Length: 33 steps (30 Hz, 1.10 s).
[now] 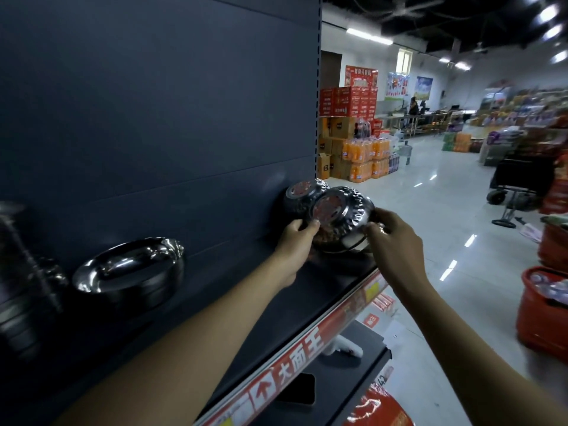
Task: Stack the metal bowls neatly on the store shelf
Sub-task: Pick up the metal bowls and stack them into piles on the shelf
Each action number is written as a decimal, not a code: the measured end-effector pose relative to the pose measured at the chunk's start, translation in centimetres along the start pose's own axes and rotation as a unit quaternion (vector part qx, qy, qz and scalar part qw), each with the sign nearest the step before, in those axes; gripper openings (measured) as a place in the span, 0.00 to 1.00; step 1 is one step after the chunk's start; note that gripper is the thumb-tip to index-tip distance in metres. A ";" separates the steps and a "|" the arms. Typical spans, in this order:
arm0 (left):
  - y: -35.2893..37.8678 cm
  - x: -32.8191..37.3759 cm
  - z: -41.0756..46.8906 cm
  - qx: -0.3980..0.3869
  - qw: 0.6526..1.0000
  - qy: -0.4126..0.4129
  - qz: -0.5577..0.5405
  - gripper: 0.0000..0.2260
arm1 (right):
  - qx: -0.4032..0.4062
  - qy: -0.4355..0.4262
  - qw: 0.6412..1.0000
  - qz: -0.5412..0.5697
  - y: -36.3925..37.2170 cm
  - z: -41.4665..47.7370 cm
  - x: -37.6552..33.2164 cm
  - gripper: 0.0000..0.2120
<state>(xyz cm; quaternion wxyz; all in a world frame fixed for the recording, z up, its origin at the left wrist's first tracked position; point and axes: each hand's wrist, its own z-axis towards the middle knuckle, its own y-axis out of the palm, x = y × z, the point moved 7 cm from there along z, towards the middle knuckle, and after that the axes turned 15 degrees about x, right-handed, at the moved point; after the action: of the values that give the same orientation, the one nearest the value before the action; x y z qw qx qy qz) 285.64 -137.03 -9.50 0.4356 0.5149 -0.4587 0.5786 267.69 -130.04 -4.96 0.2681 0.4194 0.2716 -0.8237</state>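
Observation:
A hammered metal bowl [344,210] is held upside down and tilted above the right end of the dark shelf [295,299]. My left hand [296,241] grips its left rim and my right hand [390,238] grips its right rim. Under it sits another bowl [335,245], mostly hidden. A second upturned hammered bowl [299,195] rests behind, against the shelf's back panel. Farther left a stack of smooth metal bowls [132,272] lies on its side, open face up.
Stacked metal ware [21,287] fills the shelf's far left. A red price strip [295,361] runs along the shelf edge. Red shopping baskets [544,309] stand on the aisle floor at right, with a trolley [516,182] beyond them.

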 end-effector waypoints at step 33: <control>-32.1 -0.3 -28.1 0.181 0.974 0.123 0.066 0.34 | -0.346 -0.124 0.895 0.253 5.6 -26.9 -14.0 0.39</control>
<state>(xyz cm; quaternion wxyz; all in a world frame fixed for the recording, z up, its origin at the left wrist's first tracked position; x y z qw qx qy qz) 311.45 -103.10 -8.52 0.3486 0.4787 -0.3226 0.7384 293.21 -112.91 -7.98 0.6270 0.2488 0.3893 -0.6273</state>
